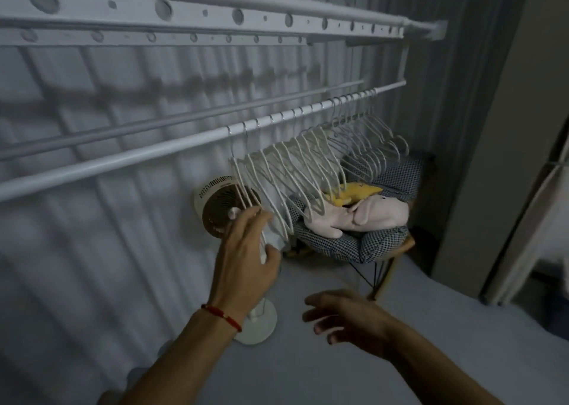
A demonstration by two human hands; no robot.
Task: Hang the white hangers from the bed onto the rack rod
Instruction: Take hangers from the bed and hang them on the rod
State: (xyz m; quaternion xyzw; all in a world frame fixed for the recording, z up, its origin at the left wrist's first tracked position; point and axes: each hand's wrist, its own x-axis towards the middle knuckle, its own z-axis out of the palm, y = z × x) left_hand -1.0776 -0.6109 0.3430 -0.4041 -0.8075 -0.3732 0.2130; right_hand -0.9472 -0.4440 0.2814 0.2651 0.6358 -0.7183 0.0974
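Two long white bars cross the view from 9 o'clock up to 2 o'clock; the lower one is the rod (pixel 172 149), and its left half is bare, with open room along it. Many white hangers (pixel 308 164) hang on its right half, close together. Behind them, at 3 o'clock, a chair (pixel 385 238) holds soft toys (pixel 369 216). A fan (pixel 215 201) stands below the nearest hanger. The left hand (pixel 249 250) curls its fingers around that hanger's lower edge. The right hand (pixel 348 318), at 5 o'clock, is blurred, fingers loosely spread, touching nothing.
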